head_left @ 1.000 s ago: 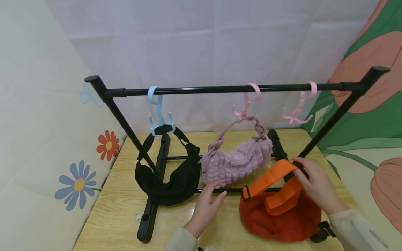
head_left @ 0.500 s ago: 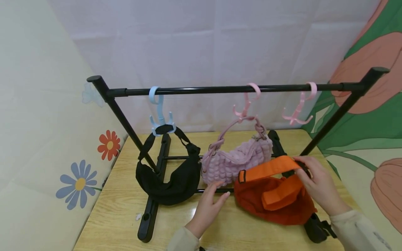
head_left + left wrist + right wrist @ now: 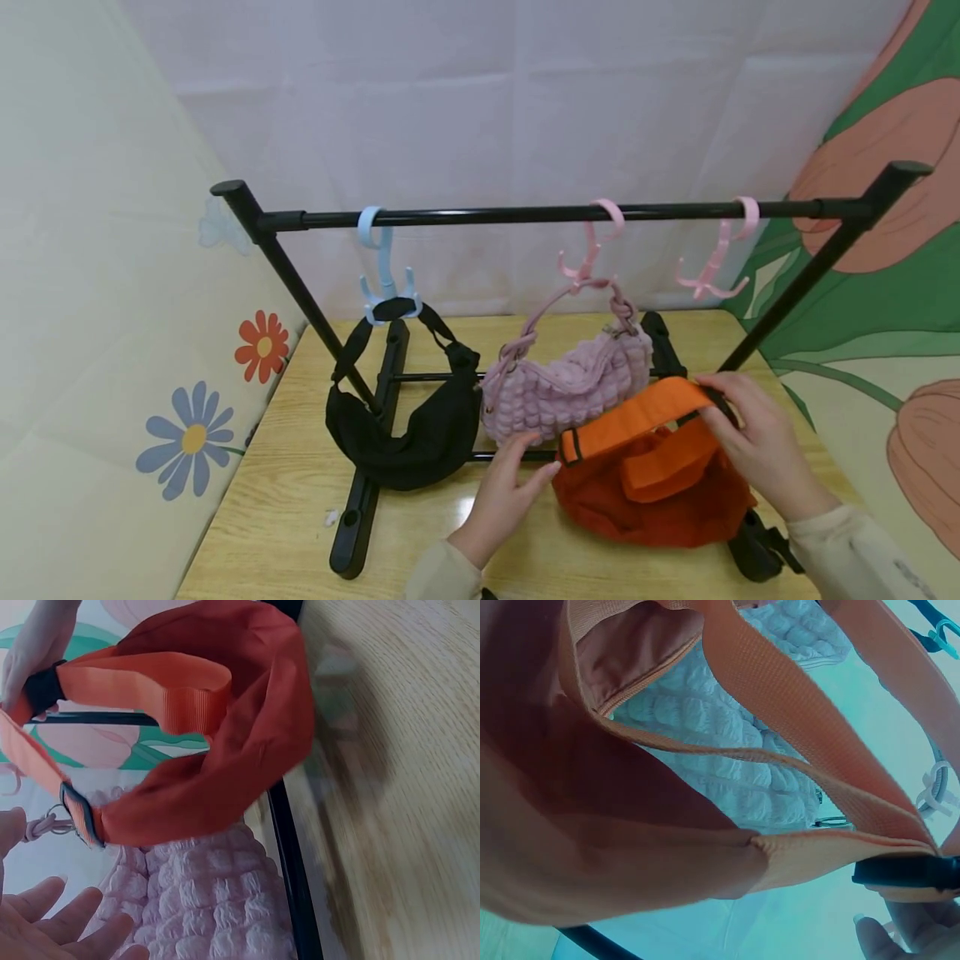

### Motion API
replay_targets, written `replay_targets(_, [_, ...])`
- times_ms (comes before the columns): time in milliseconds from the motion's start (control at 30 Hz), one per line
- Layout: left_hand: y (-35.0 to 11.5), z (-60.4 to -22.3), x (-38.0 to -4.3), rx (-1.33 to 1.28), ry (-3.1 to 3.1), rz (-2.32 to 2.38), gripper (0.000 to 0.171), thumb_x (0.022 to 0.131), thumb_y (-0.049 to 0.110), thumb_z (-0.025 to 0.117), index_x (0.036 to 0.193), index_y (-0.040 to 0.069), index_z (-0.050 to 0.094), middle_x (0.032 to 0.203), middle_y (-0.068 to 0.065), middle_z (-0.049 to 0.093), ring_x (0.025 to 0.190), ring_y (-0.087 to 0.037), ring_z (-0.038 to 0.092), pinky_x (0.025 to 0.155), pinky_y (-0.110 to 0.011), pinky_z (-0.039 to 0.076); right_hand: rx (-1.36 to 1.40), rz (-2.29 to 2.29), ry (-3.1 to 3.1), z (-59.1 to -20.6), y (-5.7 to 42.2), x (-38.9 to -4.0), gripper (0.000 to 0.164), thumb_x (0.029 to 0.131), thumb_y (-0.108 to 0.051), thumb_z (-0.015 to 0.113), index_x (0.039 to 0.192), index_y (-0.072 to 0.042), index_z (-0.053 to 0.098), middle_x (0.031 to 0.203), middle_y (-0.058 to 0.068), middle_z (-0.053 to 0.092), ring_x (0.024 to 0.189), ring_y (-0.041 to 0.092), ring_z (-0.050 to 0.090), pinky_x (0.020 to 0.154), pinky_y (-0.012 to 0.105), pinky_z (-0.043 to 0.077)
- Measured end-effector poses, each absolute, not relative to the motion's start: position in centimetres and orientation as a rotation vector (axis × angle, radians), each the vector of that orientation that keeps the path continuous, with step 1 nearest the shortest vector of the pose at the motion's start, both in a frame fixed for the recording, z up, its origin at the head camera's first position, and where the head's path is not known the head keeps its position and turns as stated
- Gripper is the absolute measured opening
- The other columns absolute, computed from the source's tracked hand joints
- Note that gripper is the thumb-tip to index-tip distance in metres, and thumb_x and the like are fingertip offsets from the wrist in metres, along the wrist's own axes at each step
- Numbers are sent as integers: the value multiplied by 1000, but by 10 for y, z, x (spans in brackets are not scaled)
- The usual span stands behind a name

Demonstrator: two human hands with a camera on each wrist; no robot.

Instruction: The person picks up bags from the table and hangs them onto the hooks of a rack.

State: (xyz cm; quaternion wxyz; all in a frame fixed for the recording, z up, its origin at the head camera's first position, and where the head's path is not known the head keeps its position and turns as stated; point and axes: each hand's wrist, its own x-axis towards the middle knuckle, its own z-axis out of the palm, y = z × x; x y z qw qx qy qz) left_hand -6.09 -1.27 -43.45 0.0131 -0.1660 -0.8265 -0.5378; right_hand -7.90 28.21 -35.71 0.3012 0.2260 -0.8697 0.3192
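My right hand grips the orange strap of a red-orange waist bag, close to a black buckle. Below that hand the bag hangs tilted, its strap looped above it. My left hand is beside the bag's left end with thumb and fingers apart, holding nothing; in the left wrist view its spread fingers sit below the strap's black slider. Behind the bag a lilac puffy handbag hangs from a pink hook.
A black rack spans the wooden table. At left, a black bag hangs on a blue hook. Another pink hook hangs at right with nothing on it. The rack's lower bar passes behind the waist bag.
The waist bag has risen and shifted left in my right hand, its slider end now nearer my left hand. My left hand has moved slightly right. The hanging bags stay in place.
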Motion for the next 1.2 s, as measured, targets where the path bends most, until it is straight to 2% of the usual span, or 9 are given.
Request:
replay_targets(267, [-6, -433, -61, -559, -2576, -1659, 51, 93, 29, 67, 132, 0, 53, 134, -16, 53, 125, -30, 49, 104, -45, 39, 606, 866, -2278, -355, 279, -77, 28, 99, -16, 58, 112, 8, 62, 101, 18, 59, 107, -10, 41, 96, 6, 27])
replay_targets(533, [-2, -427, -61, -579, -2677, -1622, 62, 91, 35, 69, 139, 3, 48, 140, -13, 50, 130, -28, 45, 105, -45, 38, 661, 866, -2248, -351, 276, -74, 43, 100, -33, 53, 111, 7, 63, 101, 18, 60, 109, -10, 42, 97, 7, 28])
replay_targets(767, [2, -423, -62, -706, -2750, -1480, 71, 89, 36, 71, 147, 6, 40, 145, -12, 46, 134, -31, 40, 106, -46, 36, 671, 844, -2257, -346, 273, -72, 38, 101, -29, 54, 110, 6, 63, 102, 18, 59, 109, -9, 43, 97, 7, 28])
replay_targets(867, [4, -422, -63, -728, -2742, -1430, 69, 90, 32, 71, 146, 7, 40, 144, -12, 47, 133, -30, 42, 106, -44, 36, 678, 851, -2253, -343, 272, -71, 35, 101, -27, 55, 110, 7, 62, 102, 18, 59, 109, -8, 43, 97, 8, 28])
replay_targets(1000, [7, -422, -65, -728, -2671, -1368, 61, 88, 20, 74, 140, 4, 47, 135, -11, 54, 124, -25, 50, 103, -38, 40, 689, 847, -2247, -341, 271, -71, 36, 101, -28, 54, 110, 7, 63, 102, 18, 60, 107, -7, 45, 97, 8, 29])
replay_targets(1200, [7, -418, -67, -716, -2605, -1350, 54, 86, 15, 75, 134, 2, 53, 124, -10, 60, 115, -23, 56, 97, -35, 45, 659, 863, -2223, -337, 272, -74, 49, 100, -37, 51, 109, 9, 63, 101, 11, 61, 108, -11, 43, 96, 8, 29])
